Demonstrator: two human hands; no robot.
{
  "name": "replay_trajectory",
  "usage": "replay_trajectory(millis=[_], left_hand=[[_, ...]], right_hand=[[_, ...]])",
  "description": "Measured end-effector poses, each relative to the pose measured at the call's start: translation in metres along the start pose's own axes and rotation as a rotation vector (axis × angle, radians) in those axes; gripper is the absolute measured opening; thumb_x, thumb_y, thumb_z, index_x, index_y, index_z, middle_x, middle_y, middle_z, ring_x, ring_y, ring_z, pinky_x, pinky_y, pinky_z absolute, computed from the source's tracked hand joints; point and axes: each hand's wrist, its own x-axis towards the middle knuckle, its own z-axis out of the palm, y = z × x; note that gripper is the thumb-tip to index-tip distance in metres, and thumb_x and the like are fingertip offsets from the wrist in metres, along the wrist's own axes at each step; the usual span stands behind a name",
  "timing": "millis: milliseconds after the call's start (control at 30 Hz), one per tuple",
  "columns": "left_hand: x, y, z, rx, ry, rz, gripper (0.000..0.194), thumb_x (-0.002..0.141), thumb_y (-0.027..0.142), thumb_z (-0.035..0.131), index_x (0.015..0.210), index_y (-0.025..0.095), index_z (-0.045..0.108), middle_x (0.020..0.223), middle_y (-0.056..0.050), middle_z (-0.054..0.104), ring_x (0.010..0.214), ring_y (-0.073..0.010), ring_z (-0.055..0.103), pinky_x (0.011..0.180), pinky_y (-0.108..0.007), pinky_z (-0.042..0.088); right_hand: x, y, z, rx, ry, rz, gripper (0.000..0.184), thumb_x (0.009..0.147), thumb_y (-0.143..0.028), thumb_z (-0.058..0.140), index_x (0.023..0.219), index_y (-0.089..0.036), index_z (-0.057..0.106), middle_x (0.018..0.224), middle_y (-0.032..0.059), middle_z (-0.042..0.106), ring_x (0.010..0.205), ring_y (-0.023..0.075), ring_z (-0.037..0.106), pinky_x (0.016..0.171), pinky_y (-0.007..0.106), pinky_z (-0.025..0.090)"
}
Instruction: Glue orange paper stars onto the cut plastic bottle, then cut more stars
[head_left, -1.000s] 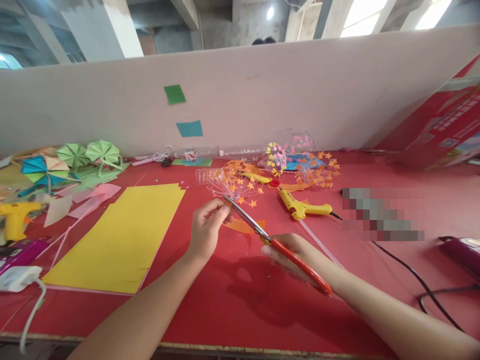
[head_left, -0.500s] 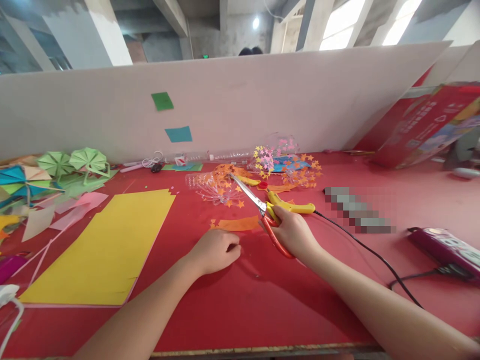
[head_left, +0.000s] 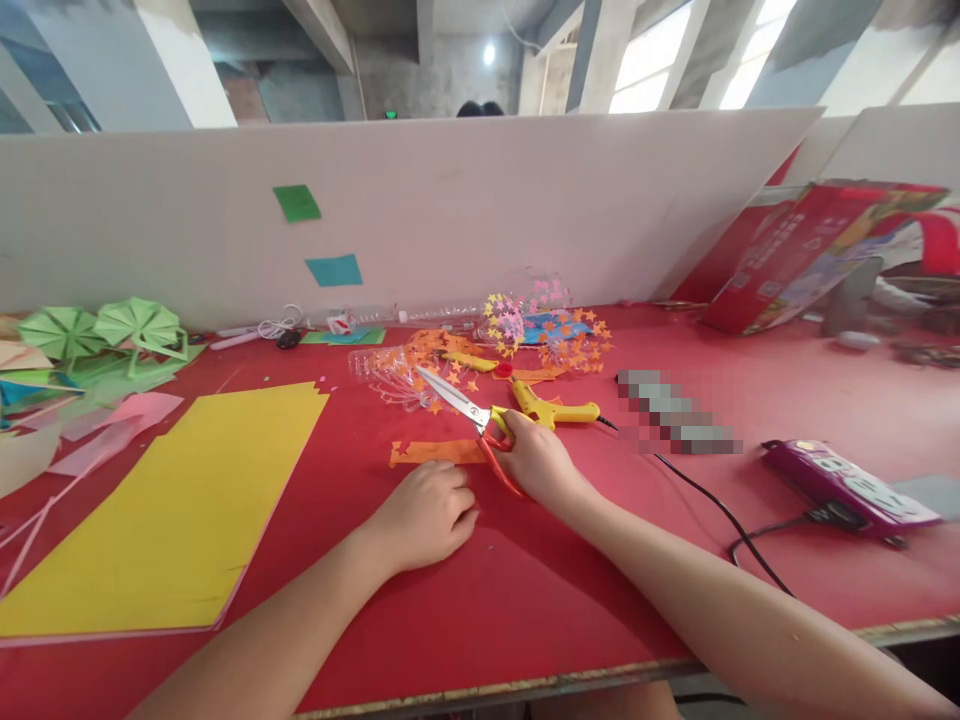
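With 12 o'clock pointing straight away from the person, the orange paper strip (head_left: 427, 453) lies on the desk (head_left: 420, 640) at 12 o'clock from the left hand (head_left: 431, 515) and about 9 o'clock from the right hand (head_left: 541, 462). Its long axis runs from 9 to 3 o'clock. The left hand is nearer, its knuckles at the strip's near edge; whether they touch it is unclear. Its fingers are curled in, and whether they hold anything cannot be told.

The right hand is closed round the handles of the scissors (head_left: 475, 413), whose blades point between 10 and 11 o'clock, slanting across the line of the strip, tips beyond its far edge. The handles overlap its 3 o'clock end in view.

The star-tipped strands (head_left: 435, 406) lie near the blades. The yellow glue gun (head_left: 559, 411) is just beyond the right hand, near 12 o'clock.
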Motion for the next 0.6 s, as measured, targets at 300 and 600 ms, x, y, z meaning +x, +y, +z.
replay_trajectory(millis=[300,600], left_hand=[[-0.003,-0.041,-0.003,-0.032,0.256,-0.370,0.017,0.083,0.023,0.057,0.097,0.016,0.064,0.097,-0.011,0.061,0.097,-0.0272,0.056,0.087,-0.043,0.047],[-0.001,-0.046,0.002,-0.165,0.217,-0.412,0.014,0.080,0.009,0.055,0.088,0.018,0.062,0.095,-0.008,0.062,0.095,-0.0237,0.058,0.087,-0.038,0.048]], right_hand=[[0.006,0.009,-0.005,0.052,0.013,0.019,0.010,0.078,-0.021,0.055,0.076,-0.021,0.045,0.075,0.0025,0.059,0.065,0.0168,0.050,0.056,0.023,0.028],[0.004,0.011,0.002,0.128,-0.026,0.007,0.020,0.072,-0.022,0.059,0.069,-0.022,0.040,0.064,-0.0015,0.051,0.057,0.0141,0.043,0.053,0.024,0.025]])
